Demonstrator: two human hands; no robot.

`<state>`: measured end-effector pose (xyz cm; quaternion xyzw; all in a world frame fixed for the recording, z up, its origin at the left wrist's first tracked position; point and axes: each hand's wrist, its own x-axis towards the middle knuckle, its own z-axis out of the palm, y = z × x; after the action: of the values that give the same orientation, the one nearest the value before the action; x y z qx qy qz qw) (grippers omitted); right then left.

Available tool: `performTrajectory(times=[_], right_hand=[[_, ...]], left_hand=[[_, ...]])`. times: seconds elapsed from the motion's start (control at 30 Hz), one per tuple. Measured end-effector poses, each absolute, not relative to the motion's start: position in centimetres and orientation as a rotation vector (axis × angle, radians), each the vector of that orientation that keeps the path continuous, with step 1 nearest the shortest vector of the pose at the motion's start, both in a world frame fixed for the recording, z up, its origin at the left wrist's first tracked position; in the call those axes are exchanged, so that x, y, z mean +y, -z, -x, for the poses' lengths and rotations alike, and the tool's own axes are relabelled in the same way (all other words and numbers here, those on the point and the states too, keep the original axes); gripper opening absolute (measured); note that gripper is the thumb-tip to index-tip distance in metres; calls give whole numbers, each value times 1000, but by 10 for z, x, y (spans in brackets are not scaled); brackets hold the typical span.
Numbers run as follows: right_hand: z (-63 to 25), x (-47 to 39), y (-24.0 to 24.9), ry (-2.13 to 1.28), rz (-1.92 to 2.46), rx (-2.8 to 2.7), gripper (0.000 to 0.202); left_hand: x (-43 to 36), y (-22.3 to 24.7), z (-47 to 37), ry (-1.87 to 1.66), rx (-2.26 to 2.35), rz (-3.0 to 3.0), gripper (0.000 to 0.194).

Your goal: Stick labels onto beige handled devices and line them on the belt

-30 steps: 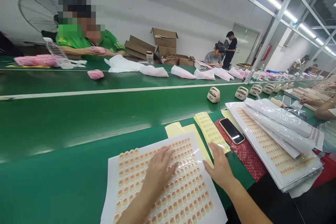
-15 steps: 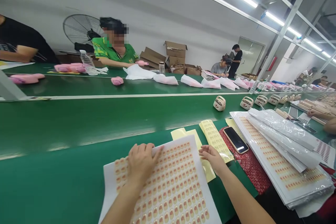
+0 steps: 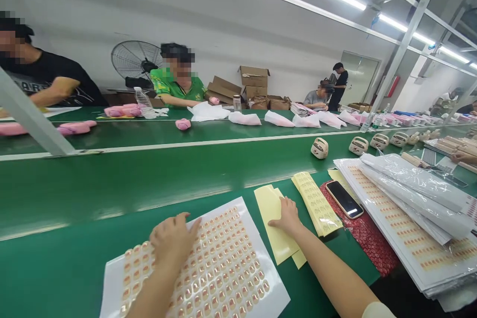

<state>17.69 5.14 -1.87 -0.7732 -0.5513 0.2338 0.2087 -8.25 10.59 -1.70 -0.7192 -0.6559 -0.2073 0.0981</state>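
Note:
A white sheet of glossy oval stickers (image 3: 219, 253) lies on the green table in front of me. My left hand (image 3: 172, 239) rests on its upper left part, thumb and fingers spread. To the right of the sheet, two overlapping pale yellow paper strips (image 3: 273, 226) lie flat. My right hand (image 3: 288, 216) is on these strips, fingertips touching the paper and thumb apart from them. A yellow sheet with printed labels (image 3: 316, 202) sits just beyond that hand.
On red bubble wrap (image 3: 372, 246) lies a phone (image 3: 345, 198). Stacked sticker sheets in plastic (image 3: 406, 228) fill the right side. Beige handled items (image 3: 319, 148) line the belt (image 3: 167, 174). Across it, a person in green (image 3: 182, 84) sits near pink pieces (image 3: 183, 124).
The sticker sheet has shifted left and turned under my left hand, uncovering more of the yellow strips. My right hand has come down onto those strips. The camera view has shifted slightly left.

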Motion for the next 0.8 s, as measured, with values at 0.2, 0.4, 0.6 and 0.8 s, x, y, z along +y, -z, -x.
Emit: performTrajectory(times=[0.2,0.4,0.6,0.8], right_hand=[[-191,41,11,-667,2089,-1447,58],[-207,27,1,-765,2187,-1366,54],[-200,19,1,-819,2250,-1422,57],[-195,24,1,-722,2357,-1506,57]], left_hand=[[45,25,-13,277,-1276,2993,54],[-15,36,-63,43,-1124,3273,74],[-30,44,-69,158,-1067,3287,69],[-25,40,-66,231,-933,3233,62]])
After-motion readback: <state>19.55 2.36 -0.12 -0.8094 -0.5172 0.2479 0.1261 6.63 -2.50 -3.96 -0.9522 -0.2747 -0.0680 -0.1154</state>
